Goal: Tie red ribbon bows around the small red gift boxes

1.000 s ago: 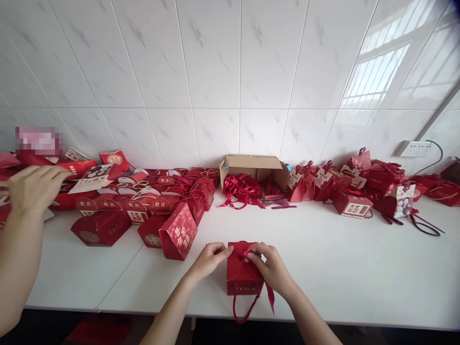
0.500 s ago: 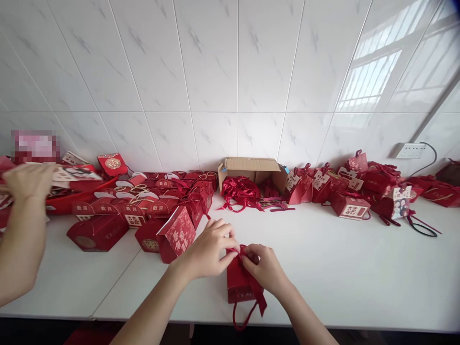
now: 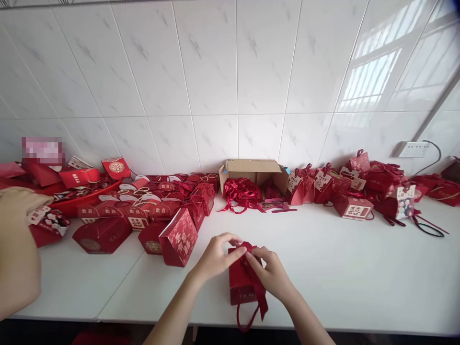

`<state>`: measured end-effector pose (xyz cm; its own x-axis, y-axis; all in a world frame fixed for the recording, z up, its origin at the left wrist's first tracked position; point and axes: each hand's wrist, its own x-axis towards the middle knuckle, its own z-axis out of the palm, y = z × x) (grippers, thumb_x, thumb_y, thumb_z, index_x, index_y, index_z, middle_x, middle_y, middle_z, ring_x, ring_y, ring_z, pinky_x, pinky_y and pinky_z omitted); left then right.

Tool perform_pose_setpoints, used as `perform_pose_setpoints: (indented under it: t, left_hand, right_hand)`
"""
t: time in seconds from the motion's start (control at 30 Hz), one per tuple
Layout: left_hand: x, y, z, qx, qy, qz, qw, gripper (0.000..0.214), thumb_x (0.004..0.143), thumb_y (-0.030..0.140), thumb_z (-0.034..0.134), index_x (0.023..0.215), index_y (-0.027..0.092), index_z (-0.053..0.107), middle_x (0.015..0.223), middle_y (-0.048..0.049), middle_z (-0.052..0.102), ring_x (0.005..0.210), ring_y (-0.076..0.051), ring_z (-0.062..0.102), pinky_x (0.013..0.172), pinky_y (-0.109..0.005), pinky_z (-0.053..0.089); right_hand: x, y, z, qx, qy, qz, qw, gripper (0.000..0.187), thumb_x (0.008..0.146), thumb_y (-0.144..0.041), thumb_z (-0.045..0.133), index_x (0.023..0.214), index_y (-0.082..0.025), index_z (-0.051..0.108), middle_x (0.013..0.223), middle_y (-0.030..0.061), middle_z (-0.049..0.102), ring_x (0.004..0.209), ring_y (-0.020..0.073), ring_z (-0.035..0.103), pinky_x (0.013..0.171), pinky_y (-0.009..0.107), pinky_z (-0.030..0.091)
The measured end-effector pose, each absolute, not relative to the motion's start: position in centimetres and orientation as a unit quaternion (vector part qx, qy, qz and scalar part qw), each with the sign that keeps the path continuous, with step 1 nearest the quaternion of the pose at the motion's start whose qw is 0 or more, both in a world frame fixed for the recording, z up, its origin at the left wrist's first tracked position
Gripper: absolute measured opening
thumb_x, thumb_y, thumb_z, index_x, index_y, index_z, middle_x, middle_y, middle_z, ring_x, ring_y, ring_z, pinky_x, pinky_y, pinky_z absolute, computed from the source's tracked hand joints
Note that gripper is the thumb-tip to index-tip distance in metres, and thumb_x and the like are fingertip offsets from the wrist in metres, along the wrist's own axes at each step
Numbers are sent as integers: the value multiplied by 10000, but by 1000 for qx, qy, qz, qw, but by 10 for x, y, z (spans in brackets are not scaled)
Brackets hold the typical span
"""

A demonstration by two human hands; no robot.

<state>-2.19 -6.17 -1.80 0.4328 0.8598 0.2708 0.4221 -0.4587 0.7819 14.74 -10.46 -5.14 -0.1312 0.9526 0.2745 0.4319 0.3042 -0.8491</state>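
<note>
- Your left hand [image 3: 215, 256] has thumb and forefinger pressed together on the ribbon [image 3: 258, 286] at the top of the red gift box [image 3: 240, 280].
- Your right hand [image 3: 271, 274] meets it from the other side, its fingertips also closed on that ribbon just beside your left thumb.
- The red gift box stands upright on the white bench [image 3: 359, 282], close to the front edge and about midway along it.
- One ribbon tail runs down the box's right face, and a cord handle [image 3: 246, 320] hangs past the front edge.
- A printed red box [image 3: 178, 237] stands near your left hand, apart from it.
- Behind it, folded red boxes [image 3: 143, 208] crowd the back left of the bench up to the wall.
- A co-worker's hand [image 3: 16, 211] hovers at the left edge over that pile, by a box with a tag; I cannot tell whether it is gripping anything.
- A cardboard carton [image 3: 251, 167] lies open on its side against the wall at mid-bench, with loose ribbons [image 3: 240, 191] spilling out of it.
- Finished boxes [image 3: 352, 206] with tags and bows fill the back right of the bench.
- A wall socket [image 3: 411, 148] sits above them.
</note>
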Motion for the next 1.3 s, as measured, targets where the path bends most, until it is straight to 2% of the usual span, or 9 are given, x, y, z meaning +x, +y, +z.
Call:
perform_pose_setpoints:
  t: [0.1,0.17,0.3,0.47,0.67,0.87,1.0,1.17,1.3]
  left_hand:
    - [-21,-71,-33,751,420,364,356,158,818,340,605,812,186,640,840,-36,678,839,-187,631,803,-302,486]
    - [-17,-75,-40,731,425,395,358,166,846,331,568,781,185,610,804,-29,663,814,-181,628,792,-302,485]
    - [-12,-84,-46,708,412,432,376,159,881,323,511,798,193,552,862,-34,659,887,-184,627,834,-306,475]
    - [-7,-91,-50,707,427,440,353,157,824,297,587,907,217,481,894,-20,649,900,-184,628,828,-312,475]
    - [-4,-90,-61,676,447,471,350,278,834,241,569,1069,232,422,918,-25,695,949,-183,650,918,-354,448]
    - [-5,-85,-59,677,457,473,331,309,824,231,592,1085,231,425,899,-29,712,933,-182,661,935,-380,441]
    - [-6,-84,-59,680,448,475,334,300,839,248,580,1095,228,425,894,-31,710,933,-178,660,938,-377,439]
    - [-6,-83,-62,664,443,485,358,318,841,260,578,1116,217,424,867,-34,707,902,-176,666,876,-342,473]
    - [-4,-81,-61,659,443,479,373,327,832,280,592,1108,218,429,844,-22,705,875,-174,668,871,-340,471]
  right_hand:
    - [145,-106,-53,-512,-651,316,462,378,891,-416,436,598,-197,530,598,6,582,620,161,495,640,278,403]
    - [142,-106,-56,-518,-606,336,502,282,872,-410,474,703,-199,557,640,17,629,624,171,538,615,275,416]
    - [136,-107,-62,-518,-553,334,561,190,837,-385,537,883,-224,450,614,-27,620,564,158,551,569,260,427]
    - [135,-106,-64,-508,-592,290,554,106,859,-322,498,873,-218,504,697,8,638,635,163,581,612,273,460]
    - [140,-107,-66,-514,-626,259,526,166,867,-305,491,846,-197,616,804,74,634,753,203,598,701,335,498]
    - [140,-111,-66,-542,-637,225,499,152,817,-338,600,820,-211,685,1037,128,550,1022,280,525,889,445,456]
    - [140,-107,-67,-541,-625,285,485,200,859,-314,536,760,-206,672,1215,134,521,1230,305,407,990,480,377]
    - [144,-101,-66,-514,-628,369,453,259,876,-343,502,721,-196,649,1285,114,525,1386,272,227,1078,459,269]
    - [148,-101,-62,-493,-605,431,453,353,882,-433,477,675,-186,619,1285,136,532,1379,277,260,1009,425,356]
